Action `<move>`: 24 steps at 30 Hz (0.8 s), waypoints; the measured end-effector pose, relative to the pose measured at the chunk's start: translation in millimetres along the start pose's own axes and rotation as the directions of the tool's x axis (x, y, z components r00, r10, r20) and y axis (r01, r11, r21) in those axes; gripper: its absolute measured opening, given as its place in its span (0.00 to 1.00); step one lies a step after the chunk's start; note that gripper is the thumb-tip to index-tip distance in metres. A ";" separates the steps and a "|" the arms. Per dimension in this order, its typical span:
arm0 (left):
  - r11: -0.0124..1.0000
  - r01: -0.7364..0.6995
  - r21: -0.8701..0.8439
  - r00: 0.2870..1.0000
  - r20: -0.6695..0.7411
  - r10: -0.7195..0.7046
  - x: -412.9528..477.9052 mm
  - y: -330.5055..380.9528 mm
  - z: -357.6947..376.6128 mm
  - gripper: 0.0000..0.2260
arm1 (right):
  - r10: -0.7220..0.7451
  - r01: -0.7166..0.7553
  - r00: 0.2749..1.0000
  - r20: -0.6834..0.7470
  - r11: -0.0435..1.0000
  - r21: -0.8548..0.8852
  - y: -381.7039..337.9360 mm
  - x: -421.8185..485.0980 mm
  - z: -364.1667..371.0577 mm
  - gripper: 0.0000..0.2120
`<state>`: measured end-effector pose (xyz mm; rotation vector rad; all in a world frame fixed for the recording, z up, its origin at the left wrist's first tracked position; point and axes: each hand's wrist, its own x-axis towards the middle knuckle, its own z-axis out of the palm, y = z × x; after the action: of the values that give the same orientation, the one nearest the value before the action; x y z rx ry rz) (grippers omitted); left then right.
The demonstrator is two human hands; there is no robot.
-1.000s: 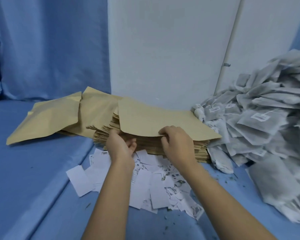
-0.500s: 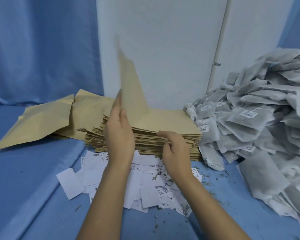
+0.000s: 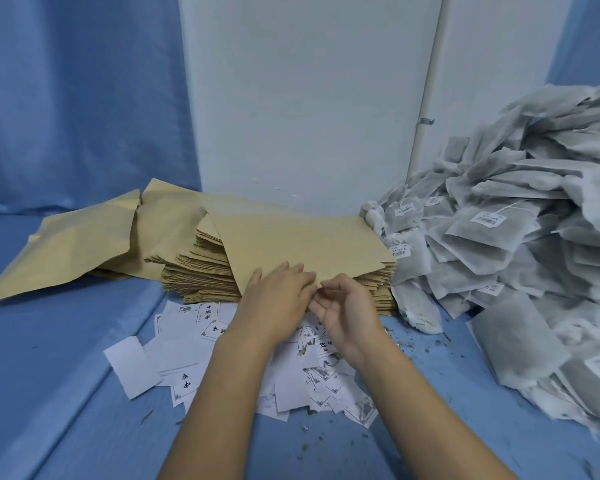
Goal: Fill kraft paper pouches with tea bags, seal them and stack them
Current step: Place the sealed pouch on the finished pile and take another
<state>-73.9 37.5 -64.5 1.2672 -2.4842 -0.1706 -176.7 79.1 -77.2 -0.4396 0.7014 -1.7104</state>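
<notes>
A tall stack of flat kraft pouches point(image 3: 201, 271) stands against the white wall. One kraft pouch point(image 3: 302, 244) lies skewed on top, its near corner sticking out toward me. My left hand point(image 3: 278, 299) grips that corner from above, fingers lying on the paper. My right hand point(image 3: 347, 313) is turned palm up just below the same corner, its curled fingertips pinching the edge. A big heap of grey tea bags point(image 3: 499, 237) with white barcode labels fills the right side.
Loose kraft pouches point(image 3: 77, 244) lie spread to the left of the stack. White printed paper labels point(image 3: 187, 341) are scattered on the blue cloth point(image 3: 49, 375) in front of the stack, under my forearms. Tea crumbs dot the cloth at the right.
My left hand swung the top pouch upright, then brought it back down skewed on the stack. Both hands have now met at its near corner.
</notes>
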 end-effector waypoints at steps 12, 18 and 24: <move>0.975 0.023 -0.222 0.993 -0.109 -0.048 -2.7 5.3 -0.2 0.16 | -0.043 0.042 0.999 -0.033 0.999 -0.032 -5.8 0.9 -1.7 0.11; 0.986 0.021 -0.165 0.979 -0.196 -0.053 -0.8 8.7 6.2 0.17 | -0.056 0.055 0.998 -0.009 0.995 -0.084 -6.5 -0.8 -2.3 0.12; 0.919 0.052 -0.390 0.973 -0.187 -0.134 0.7 10.2 9.0 0.20 | -0.076 0.074 0.997 -0.011 0.990 -0.117 -8.8 -0.3 -0.8 0.11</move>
<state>-85.3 42.5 -70.0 1.1666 -2.0813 -0.4950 -183.7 80.8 -71.9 -0.5403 0.8083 -1.7504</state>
